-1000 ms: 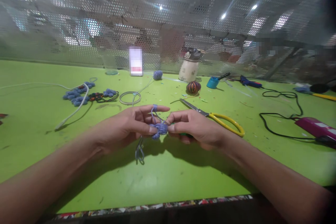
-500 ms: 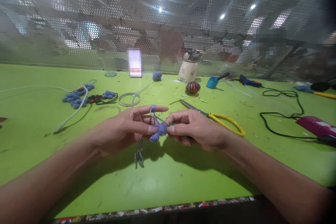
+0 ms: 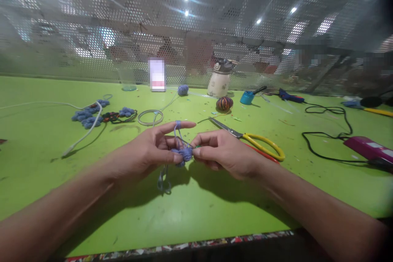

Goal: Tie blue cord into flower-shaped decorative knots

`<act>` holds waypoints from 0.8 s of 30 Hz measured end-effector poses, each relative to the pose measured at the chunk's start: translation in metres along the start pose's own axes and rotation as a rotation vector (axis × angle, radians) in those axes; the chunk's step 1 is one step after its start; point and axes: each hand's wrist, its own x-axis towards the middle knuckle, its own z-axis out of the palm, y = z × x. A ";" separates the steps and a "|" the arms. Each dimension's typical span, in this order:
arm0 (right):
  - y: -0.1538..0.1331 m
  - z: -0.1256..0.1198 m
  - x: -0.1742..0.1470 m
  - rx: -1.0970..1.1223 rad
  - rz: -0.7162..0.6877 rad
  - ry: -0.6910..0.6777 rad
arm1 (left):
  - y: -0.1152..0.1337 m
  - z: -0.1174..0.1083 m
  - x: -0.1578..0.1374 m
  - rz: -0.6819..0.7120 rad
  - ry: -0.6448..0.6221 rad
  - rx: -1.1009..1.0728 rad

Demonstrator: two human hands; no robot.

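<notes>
My left hand (image 3: 153, 147) pinches a small blue-purple crochet piece (image 3: 186, 154) between thumb and fingers. Yarn (image 3: 178, 125) is wound round its outstretched index finger and runs down to the piece. Close against the right side of the work, my right hand (image 3: 217, 149) is closed on a crochet hook (image 3: 198, 146); only a bit of its green handle and a thin shaft show, the rest being hidden by my fingers. Loose yarn tails (image 3: 164, 184) dangle below my left hand. Scissors (image 3: 264, 143) with yellow and red handles lie partly behind my right hand.
Beyond my hands lie a purple yarn ball (image 3: 183, 89), a multicoloured yarn ball (image 3: 224, 104) and a ring (image 3: 150, 117). Finished blue flowers (image 3: 89, 116) and a white cable (image 3: 95, 120) are left. A bottle (image 3: 219, 84), blue pot (image 3: 246, 98) and glue gun (image 3: 290, 96) stand or lie farther back.
The crochet piece has tilted and shifted slightly left in my fingers. The dangling tails have swung into a loop. More of the scissors' red handle shows.
</notes>
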 end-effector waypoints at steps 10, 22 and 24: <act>0.003 -0.006 0.002 -0.012 0.006 -0.035 | 0.001 0.001 0.001 0.017 0.062 0.174; 0.003 -0.013 0.003 0.064 -0.060 -0.072 | 0.005 -0.004 -0.001 -0.042 0.087 0.020; 0.003 -0.014 0.002 0.040 -0.090 -0.071 | 0.005 -0.003 0.000 -0.023 0.096 0.042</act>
